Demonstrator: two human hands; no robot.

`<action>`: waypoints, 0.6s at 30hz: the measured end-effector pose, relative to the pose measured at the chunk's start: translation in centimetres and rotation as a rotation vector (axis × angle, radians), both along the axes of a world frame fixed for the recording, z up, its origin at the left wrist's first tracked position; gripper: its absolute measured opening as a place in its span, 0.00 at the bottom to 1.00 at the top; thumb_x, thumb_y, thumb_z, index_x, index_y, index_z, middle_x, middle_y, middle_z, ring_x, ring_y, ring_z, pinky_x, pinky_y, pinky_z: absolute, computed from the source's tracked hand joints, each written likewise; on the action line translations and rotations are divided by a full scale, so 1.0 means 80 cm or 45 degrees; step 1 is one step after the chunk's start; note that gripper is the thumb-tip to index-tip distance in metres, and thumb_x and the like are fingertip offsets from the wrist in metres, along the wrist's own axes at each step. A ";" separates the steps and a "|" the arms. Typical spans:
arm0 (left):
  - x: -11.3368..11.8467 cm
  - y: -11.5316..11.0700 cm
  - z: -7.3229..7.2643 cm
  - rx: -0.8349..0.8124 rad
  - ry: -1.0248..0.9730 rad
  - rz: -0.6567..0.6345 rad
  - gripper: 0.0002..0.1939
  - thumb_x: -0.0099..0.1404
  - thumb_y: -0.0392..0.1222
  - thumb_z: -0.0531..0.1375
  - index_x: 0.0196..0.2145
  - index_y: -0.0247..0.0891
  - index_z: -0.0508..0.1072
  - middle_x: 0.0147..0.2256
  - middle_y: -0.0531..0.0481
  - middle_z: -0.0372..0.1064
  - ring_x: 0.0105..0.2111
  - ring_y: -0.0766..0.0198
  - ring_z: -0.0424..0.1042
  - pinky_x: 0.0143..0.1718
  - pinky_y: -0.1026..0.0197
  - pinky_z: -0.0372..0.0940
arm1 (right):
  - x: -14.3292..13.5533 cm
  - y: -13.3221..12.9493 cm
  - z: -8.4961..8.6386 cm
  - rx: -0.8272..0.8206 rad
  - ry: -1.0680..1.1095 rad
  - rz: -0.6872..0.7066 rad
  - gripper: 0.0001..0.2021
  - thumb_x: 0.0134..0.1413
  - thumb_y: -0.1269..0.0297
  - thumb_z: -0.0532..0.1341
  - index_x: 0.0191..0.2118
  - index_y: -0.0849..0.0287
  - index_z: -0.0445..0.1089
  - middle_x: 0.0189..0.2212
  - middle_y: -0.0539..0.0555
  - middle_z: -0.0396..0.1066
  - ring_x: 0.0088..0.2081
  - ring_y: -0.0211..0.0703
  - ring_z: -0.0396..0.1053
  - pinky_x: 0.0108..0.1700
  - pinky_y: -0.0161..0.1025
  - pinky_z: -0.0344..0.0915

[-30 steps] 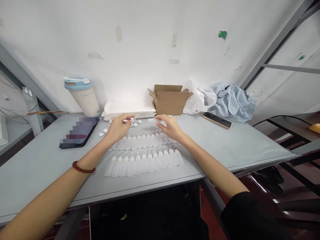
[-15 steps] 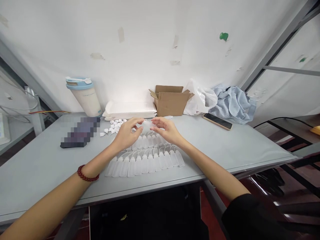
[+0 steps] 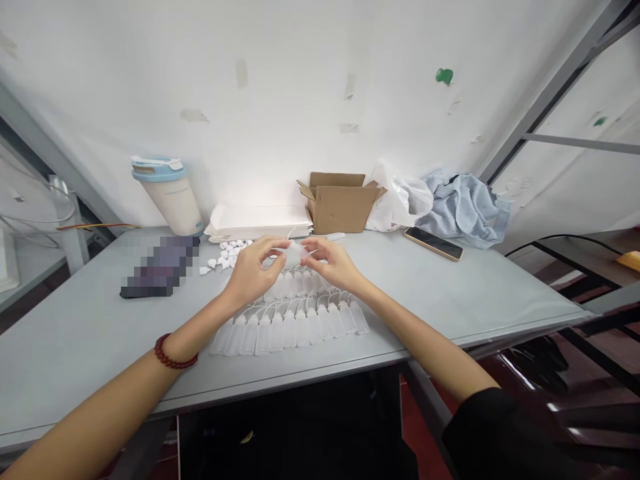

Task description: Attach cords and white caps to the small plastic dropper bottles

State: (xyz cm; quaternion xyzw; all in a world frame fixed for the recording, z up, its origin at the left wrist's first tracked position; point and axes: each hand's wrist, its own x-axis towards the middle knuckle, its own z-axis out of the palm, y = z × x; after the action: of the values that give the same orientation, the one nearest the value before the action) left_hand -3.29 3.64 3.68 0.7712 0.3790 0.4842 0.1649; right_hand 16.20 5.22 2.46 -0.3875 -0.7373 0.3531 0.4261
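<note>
Between my two hands, above the far row of bottles, is a small translucent bottle (image 3: 297,253) with a thin white tube rising from its top. My right hand (image 3: 331,260) pinches it from the right. On its left side, my left hand (image 3: 255,268) has thumb and forefinger curled at the bottle's top. Several translucent bottles with thin white tubes (image 3: 293,328) lie side by side in a near row, with a second row (image 3: 295,285) behind them. White caps (image 3: 231,253) lie in a loose pile beyond my left hand.
Along the wall stand a cup (image 3: 173,200), stacked white trays (image 3: 260,221), an open cardboard box (image 3: 340,208), a plastic bag (image 3: 397,200) and a blue cloth (image 3: 465,207). A phone (image 3: 434,243) lies at right, a blurred dark object (image 3: 163,267) at left.
The bottle between my hands now stands more upright, with its tube showing above my fingertips. Both hands have stayed in nearly the same place.
</note>
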 end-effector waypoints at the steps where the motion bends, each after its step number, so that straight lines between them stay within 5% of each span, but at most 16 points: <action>1: 0.001 -0.001 0.000 0.043 0.021 -0.006 0.11 0.63 0.37 0.56 0.42 0.35 0.75 0.44 0.43 0.73 0.45 0.57 0.73 0.45 0.54 0.71 | 0.000 0.000 0.000 0.007 -0.011 0.008 0.17 0.53 0.65 0.62 0.49 0.59 0.68 0.40 0.55 0.70 0.33 0.41 0.74 0.36 0.40 0.70; 13: 0.003 -0.006 -0.006 0.549 0.322 0.001 0.14 0.65 0.33 0.53 0.48 0.36 0.71 0.48 0.40 0.72 0.49 0.56 0.73 0.50 0.51 0.70 | -0.002 -0.006 0.004 -0.055 0.056 0.080 0.20 0.55 0.63 0.63 0.54 0.57 0.66 0.33 0.49 0.73 0.30 0.38 0.75 0.37 0.37 0.69; 18: 0.003 -0.008 -0.007 0.532 0.365 -0.012 0.16 0.65 0.33 0.53 0.49 0.37 0.71 0.50 0.40 0.72 0.50 0.55 0.72 0.52 0.51 0.69 | -0.003 -0.007 0.006 -0.124 0.169 0.083 0.19 0.53 0.60 0.64 0.50 0.58 0.65 0.29 0.49 0.73 0.30 0.40 0.76 0.37 0.38 0.69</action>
State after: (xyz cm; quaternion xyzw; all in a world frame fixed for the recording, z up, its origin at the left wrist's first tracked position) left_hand -3.08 2.99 3.12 0.8511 0.2865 0.4370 -0.0510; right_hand 15.97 4.65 2.97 -0.3594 -0.7017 0.4270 0.4429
